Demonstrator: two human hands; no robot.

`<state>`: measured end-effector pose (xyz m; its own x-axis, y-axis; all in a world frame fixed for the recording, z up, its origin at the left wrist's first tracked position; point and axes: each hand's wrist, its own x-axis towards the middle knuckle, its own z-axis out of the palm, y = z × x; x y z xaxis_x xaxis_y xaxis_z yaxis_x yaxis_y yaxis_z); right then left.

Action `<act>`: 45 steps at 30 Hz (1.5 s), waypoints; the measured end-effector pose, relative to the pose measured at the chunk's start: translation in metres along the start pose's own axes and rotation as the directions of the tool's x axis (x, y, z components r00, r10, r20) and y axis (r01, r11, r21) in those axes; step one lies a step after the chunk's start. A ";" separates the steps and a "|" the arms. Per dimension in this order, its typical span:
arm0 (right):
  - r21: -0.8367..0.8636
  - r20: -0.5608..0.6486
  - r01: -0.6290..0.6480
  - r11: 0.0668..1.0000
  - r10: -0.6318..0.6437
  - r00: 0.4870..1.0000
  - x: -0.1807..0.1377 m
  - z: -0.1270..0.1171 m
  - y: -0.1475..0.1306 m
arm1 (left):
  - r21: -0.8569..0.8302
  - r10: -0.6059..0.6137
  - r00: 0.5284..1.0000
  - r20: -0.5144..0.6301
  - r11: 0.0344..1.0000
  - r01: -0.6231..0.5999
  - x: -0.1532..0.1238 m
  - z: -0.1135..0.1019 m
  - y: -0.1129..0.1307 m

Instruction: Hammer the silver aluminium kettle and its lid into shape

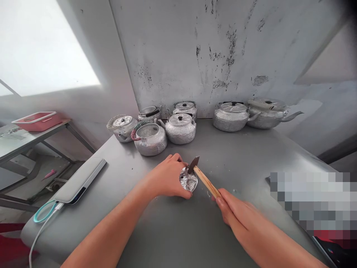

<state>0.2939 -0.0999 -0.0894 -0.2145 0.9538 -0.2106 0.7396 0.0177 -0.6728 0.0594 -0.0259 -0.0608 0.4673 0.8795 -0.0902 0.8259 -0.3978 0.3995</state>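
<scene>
My left hand (170, 176) is curled around the edge of a small round silvery metal lid (188, 181), dented on its face and with a dark hole in it. In my right hand (231, 208) is a hammer (206, 181), gripped by its light wooden handle. The narrow, dark hammer head touches or hovers just over the lid's upper part; I cannot tell which. Beyond my left hand stands an aluminium kettle (152, 143) with no lid on and a red-and-green wrapped handle. Behind it to the right is a lidded kettle (180, 132).
More kettles stand along the wall: one at left (122, 124) and another at right (231, 118). A grey power bank (79, 180) with a cable lies on the grey table (167, 238). A pink basket (39, 122) sits on a side table. A blurred-out patch (318, 201) covers the right edge.
</scene>
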 end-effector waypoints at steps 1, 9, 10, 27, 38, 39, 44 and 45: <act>0.001 0.004 0.002 1.000 -0.002 1.000 0.001 0.000 0.001 | -0.004 -0.002 1.000 -0.007 1.000 0.002 0.000 0.000 0.000; -0.005 0.019 0.018 1.000 -0.018 1.000 0.002 0.000 0.002 | -0.015 0.001 1.000 -0.013 1.000 -0.001 -0.001 0.002 -0.002; -0.007 0.021 0.024 1.000 -0.024 0.999 0.001 -0.001 0.000 | -0.017 0.002 1.000 -0.012 1.000 -0.002 -0.001 0.002 -0.002; -0.011 0.032 0.024 1.000 -0.024 0.999 0.002 -0.001 0.001 | -0.026 0.012 1.000 -0.016 1.000 -0.012 0.000 0.002 -0.003; -0.040 0.042 0.018 0.999 -0.017 0.999 0.005 -0.004 0.001 | -0.021 0.009 1.000 -0.009 1.000 -0.009 0.001 0.001 -0.002; -0.040 0.042 0.012 0.999 -0.010 0.999 0.004 -0.003 0.001 | -0.021 0.012 1.000 -0.009 1.000 -0.013 0.001 0.001 -0.002; -0.039 0.029 0.027 0.999 -0.026 0.999 0.005 0.000 0.003 | -0.029 0.018 1.000 -0.010 0.999 -0.018 0.001 0.001 -0.004; -0.040 0.023 0.029 0.999 -0.028 0.999 0.005 0.000 0.003 | -0.031 0.018 1.000 -0.010 0.999 -0.018 0.001 0.001 -0.004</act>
<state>0.2948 -0.0951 -0.0927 -0.2500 0.9458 -0.2075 0.7578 0.0577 -0.6499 0.0566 -0.0236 -0.0637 0.4786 0.8749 -0.0739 0.8073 -0.4055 0.4287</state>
